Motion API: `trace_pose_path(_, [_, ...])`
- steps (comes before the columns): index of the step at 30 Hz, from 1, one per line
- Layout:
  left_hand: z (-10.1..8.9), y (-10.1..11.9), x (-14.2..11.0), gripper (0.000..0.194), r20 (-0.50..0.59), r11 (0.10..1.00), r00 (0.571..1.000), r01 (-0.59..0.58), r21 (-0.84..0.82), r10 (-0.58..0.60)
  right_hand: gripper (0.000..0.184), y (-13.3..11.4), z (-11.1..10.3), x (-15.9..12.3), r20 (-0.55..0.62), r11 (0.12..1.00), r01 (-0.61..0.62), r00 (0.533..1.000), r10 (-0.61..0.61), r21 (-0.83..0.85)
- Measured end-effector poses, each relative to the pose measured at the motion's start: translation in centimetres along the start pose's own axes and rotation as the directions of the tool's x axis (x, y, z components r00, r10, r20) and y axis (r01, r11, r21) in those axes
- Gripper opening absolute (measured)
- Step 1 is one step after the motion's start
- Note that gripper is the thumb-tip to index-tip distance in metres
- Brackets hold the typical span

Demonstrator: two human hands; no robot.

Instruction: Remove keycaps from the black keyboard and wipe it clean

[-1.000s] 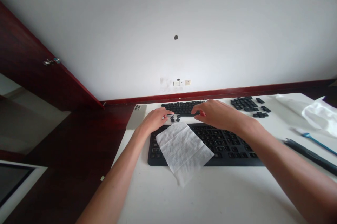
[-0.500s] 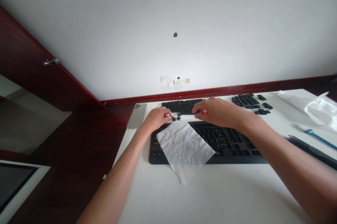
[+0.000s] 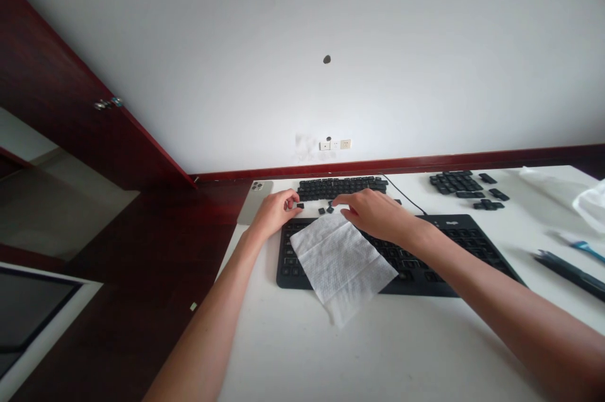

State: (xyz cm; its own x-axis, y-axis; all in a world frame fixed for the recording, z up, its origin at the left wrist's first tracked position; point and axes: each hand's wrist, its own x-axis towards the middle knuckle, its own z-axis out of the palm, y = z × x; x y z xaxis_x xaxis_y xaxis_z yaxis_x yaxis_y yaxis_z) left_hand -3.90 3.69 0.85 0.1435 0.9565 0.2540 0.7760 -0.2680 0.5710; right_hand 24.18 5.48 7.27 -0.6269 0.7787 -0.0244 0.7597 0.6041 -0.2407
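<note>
My left hand [image 3: 273,214] is curled at the top left of the black keyboard [image 3: 454,251], its fingertips beside a small loose black keycap [image 3: 300,205]. I cannot tell whether it pinches anything. My right hand [image 3: 375,214] lies over the keyboard, with its fingers stretched left toward other loose keycaps [image 3: 326,210] and nothing visible in them. A white folded wipe [image 3: 341,263] covers the keyboard's middle. Rows of black keycaps [image 3: 340,188] lie just beyond my hands, and another cluster of keycaps [image 3: 456,183] lies farther right.
A smartphone [image 3: 255,201] lies at the white table's [image 3: 378,345] left edge. A black cable [image 3: 406,194] runs to the keyboard. At the right are a black pen-like tool [image 3: 571,275], a blue-handled brush [image 3: 583,251] and white plastic [image 3: 590,205].
My right hand has drawn left and closer to the loose keycaps, uncovering more of the keyboard's right side. The whole view has shifted slightly left.
</note>
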Motion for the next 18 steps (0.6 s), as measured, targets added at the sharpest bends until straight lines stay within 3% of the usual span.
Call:
trace_pose_path(7, [0.5,-1.1,0.2,0.007,-0.002,1.0,1.0,-0.008,-0.024,0.008,0.045,-0.2,2.2,0.8,0.013,0.999,-0.037,0.999,0.037,0.012])
trace_pose_path(18, [0.3,-0.8,0.1,0.008,-0.002,0.996,0.999,-0.05,0.079,0.05,0.043,-1.4,3.3,1.6,0.006,0.998,-0.061,0.998,0.061,0.009])
